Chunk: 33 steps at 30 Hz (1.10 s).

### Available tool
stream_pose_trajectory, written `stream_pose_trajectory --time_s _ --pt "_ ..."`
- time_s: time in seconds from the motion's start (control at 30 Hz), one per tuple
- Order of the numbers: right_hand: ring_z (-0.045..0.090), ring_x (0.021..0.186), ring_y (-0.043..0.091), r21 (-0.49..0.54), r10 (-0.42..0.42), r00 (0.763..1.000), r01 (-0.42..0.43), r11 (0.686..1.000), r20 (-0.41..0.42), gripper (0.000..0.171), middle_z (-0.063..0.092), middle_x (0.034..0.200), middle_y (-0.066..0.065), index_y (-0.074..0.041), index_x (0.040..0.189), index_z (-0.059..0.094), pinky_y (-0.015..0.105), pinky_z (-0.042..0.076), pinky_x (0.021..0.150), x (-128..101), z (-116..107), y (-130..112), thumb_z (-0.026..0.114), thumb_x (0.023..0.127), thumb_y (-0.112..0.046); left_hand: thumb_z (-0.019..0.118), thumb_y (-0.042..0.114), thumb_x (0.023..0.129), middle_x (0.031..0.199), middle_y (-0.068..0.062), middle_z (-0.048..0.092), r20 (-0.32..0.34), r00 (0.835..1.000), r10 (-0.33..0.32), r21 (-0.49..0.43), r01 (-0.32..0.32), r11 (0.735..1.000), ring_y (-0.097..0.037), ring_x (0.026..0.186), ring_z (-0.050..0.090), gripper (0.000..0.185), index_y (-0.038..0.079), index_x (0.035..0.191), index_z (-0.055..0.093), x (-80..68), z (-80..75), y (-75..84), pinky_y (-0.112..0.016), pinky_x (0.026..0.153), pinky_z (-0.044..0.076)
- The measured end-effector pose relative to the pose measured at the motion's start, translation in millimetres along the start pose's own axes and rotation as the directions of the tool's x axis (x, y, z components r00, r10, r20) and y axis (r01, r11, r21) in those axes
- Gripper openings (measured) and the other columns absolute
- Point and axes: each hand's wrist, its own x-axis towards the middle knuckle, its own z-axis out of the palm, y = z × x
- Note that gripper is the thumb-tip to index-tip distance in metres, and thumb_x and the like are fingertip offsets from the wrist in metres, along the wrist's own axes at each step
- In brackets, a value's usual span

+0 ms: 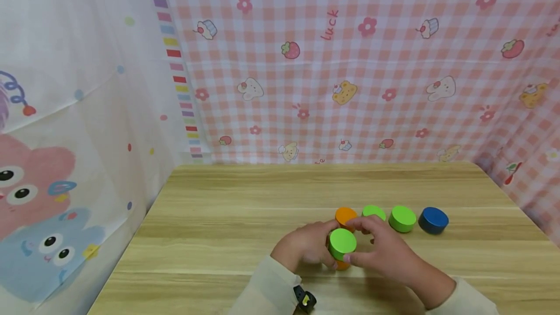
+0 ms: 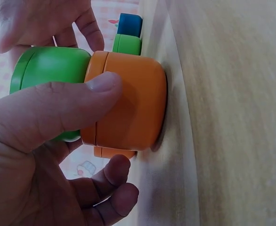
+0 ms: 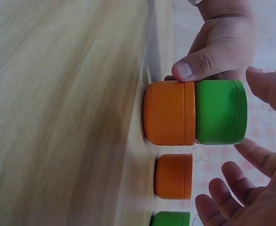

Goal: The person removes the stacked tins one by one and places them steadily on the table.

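Left hand (image 1: pixel 306 247) grips the orange cylinder (image 2: pixel 128 108), thumb curled over it. Right hand (image 1: pixel 385 252) cups the green cylinder (image 1: pixel 342 243) stacked on it, fingers loose. Stack stands on counter (image 1: pixel 218 218).

A light wood-grain table (image 1: pixel 245 218) is set into a corner. The back and right sides are covered by a pink checked cloth (image 1: pixel 385 62) printed with rabbits, bears, strawberries, flowers and cupcakes. On the left, a white sheet (image 1: pixel 74 111) with large cartoon animals is hung, edged by a strip of coloured stripes (image 1: pixel 177 67). Even, soft light is cast throughout.
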Motion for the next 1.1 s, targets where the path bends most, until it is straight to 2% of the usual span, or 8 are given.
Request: stream_pose_trajectory --time_s 0.27,0.53,0.73,0.93,1.0,1.1 --pt "0.056 0.111 0.026 -0.017 -0.003 1.0 0.004 1.0 0.012 0.054 0.065 0.121 0.004 -0.016 0.125 0.07 0.048 0.049 0.092 2 3 3 0.094 0.08 -0.034 0.098 0.023 0.073 0.112 0.012 0.069 -0.022 1.0 -0.001 0.074 0.003 0.997 -0.01 0.097 0.061 0.067 0.034 0.129 0.062 -1.7 -0.5 2.6 -0.043 0.094 0.049" --pt "0.057 0.111 0.026 -0.045 0.035 0.999 -0.034 0.998 0.016 0.051 0.064 0.12 0.003 -0.015 0.124 0.071 0.046 0.049 0.093 2 4 1 0.093 0.081 -0.034 0.098 0.022 0.073 0.11 0.012 0.068 -0.02 1.0 0.004 0.081 -0.002 0.997 -0.01 0.094 0.06 0.066 0.033 0.127 0.062 -2.7 -1.6 5.2 -0.042 0.092 0.05" --pt "0.058 0.112 0.026 -0.035 0.058 0.998 -0.057 0.998 0.009 0.05 0.064 0.121 0.004 -0.015 0.123 0.071 0.048 0.05 0.095 1 2 2 0.092 0.082 -0.032 0.098 0.022 0.073 0.114 0.011 0.069 -0.016 1.0 -0.011 0.082 0.012 0.997 -0.011 0.095 0.06 0.073 0.035 0.134 0.059 -3.3 -2.3 6.7 -0.043 0.094 0.05" --pt "0.059 0.113 0.027 -0.032 0.082 0.997 -0.082 0.996 -0.013 0.052 0.064 0.122 0.005 -0.012 0.125 0.07 0.051 0.052 0.096 -2 -2 2 0.092 0.082 -0.032 0.098 0.024 0.073 0.127 0.007 0.069 -0.018 0.999 -0.05 0.067 0.051 0.996 -0.017 0.109 0.063 0.088 0.038 0.148 0.054 -4.0 -2.0 7.6 -0.054 0.106 0.048" --pt "0.059 0.114 0.028 -0.032 0.083 0.996 -0.083 0.996 -0.017 0.054 0.064 0.124 0.006 -0.011 0.126 0.069 0.052 0.052 0.096 -2 -4 3 0.092 0.082 -0.033 0.097 0.023 0.074 0.124 0.006 0.07 -0.014 0.998 -0.056 0.055 0.056 0.997 -0.017 0.107 0.063 0.085 0.039 0.145 0.055 -3.9 -1.7 7.1 -0.053 0.104 0.049" --pt "0.059 0.116 0.028 -0.03 0.082 0.996 -0.083 0.996 -0.02 0.055 0.064 0.126 0.007 -0.011 0.127 0.069 0.053 0.051 0.098 -3 -7 5 0.092 0.083 -0.034 0.096 0.02 0.074 0.112 0.007 0.068 -0.007 0.999 -0.053 0.047 0.053 0.997 -0.015 0.097 0.061 0.068 0.037 0.13 0.061 -4.3 -1.7 6.6 -0.047 0.096 0.051"
